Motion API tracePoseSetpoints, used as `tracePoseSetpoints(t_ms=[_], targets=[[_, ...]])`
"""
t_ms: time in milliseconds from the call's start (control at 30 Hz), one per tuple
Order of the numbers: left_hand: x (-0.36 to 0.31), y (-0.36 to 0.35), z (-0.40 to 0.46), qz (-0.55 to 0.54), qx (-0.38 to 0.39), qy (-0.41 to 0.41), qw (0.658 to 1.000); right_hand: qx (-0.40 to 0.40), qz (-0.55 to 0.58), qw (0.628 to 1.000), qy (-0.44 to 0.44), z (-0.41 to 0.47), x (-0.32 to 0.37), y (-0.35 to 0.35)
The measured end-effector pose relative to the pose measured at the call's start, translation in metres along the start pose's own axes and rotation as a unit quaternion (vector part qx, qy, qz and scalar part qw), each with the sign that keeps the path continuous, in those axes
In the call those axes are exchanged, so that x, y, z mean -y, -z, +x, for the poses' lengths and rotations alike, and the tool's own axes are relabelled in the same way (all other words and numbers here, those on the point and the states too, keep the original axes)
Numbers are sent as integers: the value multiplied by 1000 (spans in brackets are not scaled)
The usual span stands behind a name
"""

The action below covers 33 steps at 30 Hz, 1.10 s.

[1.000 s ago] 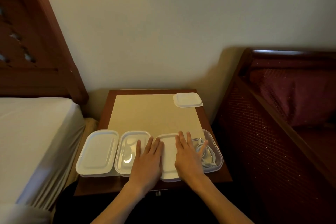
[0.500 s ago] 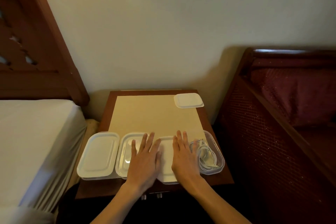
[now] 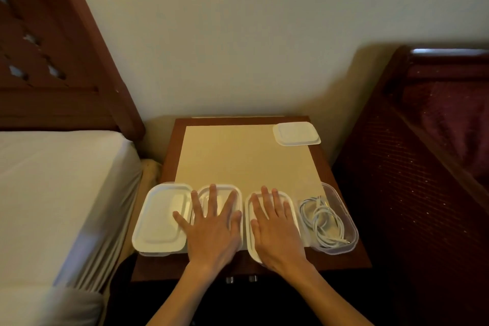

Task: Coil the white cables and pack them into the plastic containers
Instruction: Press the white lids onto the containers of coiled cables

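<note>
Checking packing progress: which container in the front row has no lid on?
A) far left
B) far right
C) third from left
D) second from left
B: the far-right container is open, its white cable exposed; the spare lid lies at the table's back corner.

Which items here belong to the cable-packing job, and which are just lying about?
Job:
- open container holding white cable
- three lidded containers
- loose lid
- left hand, right hand, flat on lids

Lying about:
- bed
- bench
- table

Left hand (image 3: pixel 211 230) and right hand (image 3: pixel 276 233): bare, no rings, no watch. Both forearms bare; no sleeve visible up to the frame edge.
</note>
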<state>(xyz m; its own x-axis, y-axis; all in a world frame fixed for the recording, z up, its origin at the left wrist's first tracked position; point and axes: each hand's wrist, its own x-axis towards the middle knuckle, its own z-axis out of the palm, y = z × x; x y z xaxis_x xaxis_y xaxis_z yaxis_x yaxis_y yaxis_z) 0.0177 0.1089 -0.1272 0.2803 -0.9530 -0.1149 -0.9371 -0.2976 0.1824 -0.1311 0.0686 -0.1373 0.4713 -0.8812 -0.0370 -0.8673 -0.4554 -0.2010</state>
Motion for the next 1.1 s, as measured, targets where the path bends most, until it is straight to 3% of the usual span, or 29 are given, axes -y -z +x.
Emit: tracePoseSetpoints(t_ms=[533,700,767,867,933,1100], targets=[[0,-1,47,13,-29,-4,999,-3,44,999,-5,56,-5,23],[-17,2,54,-19,-69,-12,997,-115,177,973,-91,116,-42,60],[-28,3,56,-22,-60,-51,997,-111,146,976,-113,152,-68,63],[-39,-1,57,4,-49,-78,996,3,45,991,-128,190,-106,54],[-39,-5,58,0,-41,-73,997,39,0,990,-138,202,-125,50],[-40,-5,57,11,-35,-71,997,-76,-26,981,-179,200,-148,40]])
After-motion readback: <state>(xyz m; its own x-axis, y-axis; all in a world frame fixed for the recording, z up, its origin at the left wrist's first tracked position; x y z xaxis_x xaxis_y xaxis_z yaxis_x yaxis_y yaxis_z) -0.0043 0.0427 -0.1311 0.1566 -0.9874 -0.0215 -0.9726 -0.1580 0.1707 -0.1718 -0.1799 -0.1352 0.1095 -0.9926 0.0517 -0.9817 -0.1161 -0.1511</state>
